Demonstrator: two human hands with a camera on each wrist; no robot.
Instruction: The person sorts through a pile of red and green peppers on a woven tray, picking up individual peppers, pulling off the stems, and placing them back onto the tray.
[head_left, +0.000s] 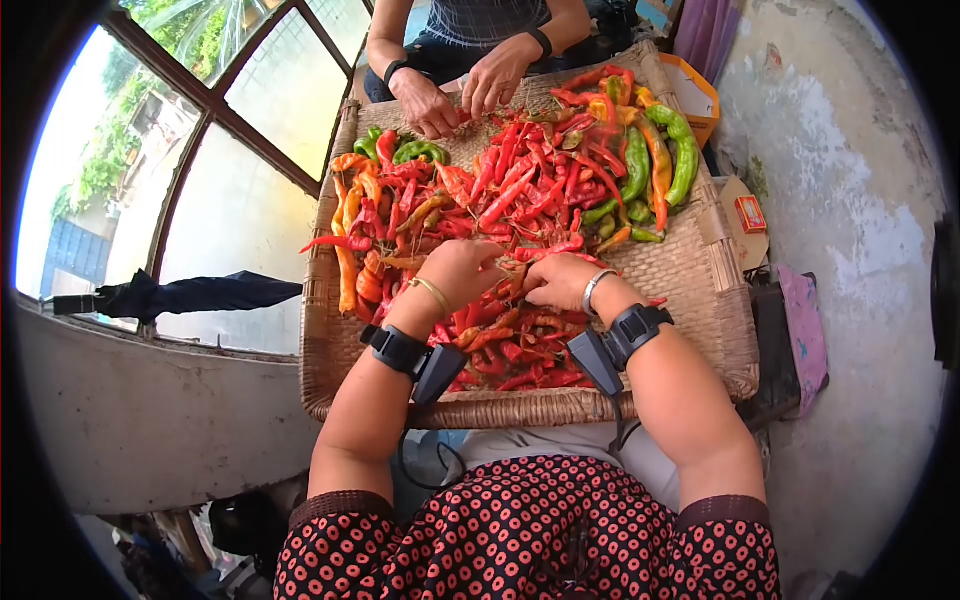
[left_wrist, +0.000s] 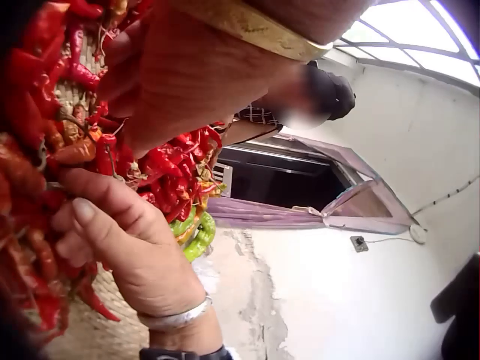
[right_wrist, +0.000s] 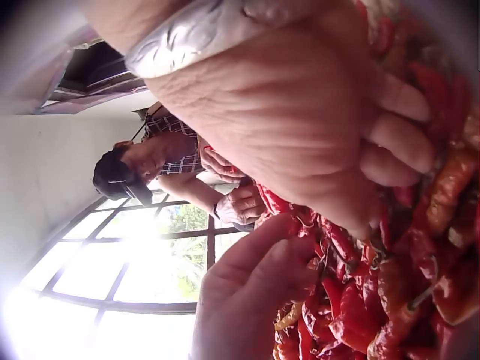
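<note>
Nearest is the patterned shirt (head_left: 530,530) of the seated person, with the front rim of a woven tray (head_left: 520,408) just past it. Red peppers (head_left: 510,350) lie heaped inside that rim, below the forearms. Each wrist wears a black strapped device and a bangle. The left hand (head_left: 463,272) reaches into the peppers, fingers bent and pointing down among them. Beside it, a little apart, the right hand (head_left: 562,282) has its thumb and fingers curled in at the heap; the fingertips are partly hidden, so I can't tell whether either hand holds a pepper. Beyond them a larger mound of red peppers fills the middle of the tray, with orange peppers (head_left: 352,215) along the left and long green peppers (head_left: 683,155) at the far right. A folded umbrella (head_left: 215,293) lies by the window (head_left: 285,110) on the left. At the tray's far edge, another person's hands (head_left: 500,75) work over the peppers
</note>
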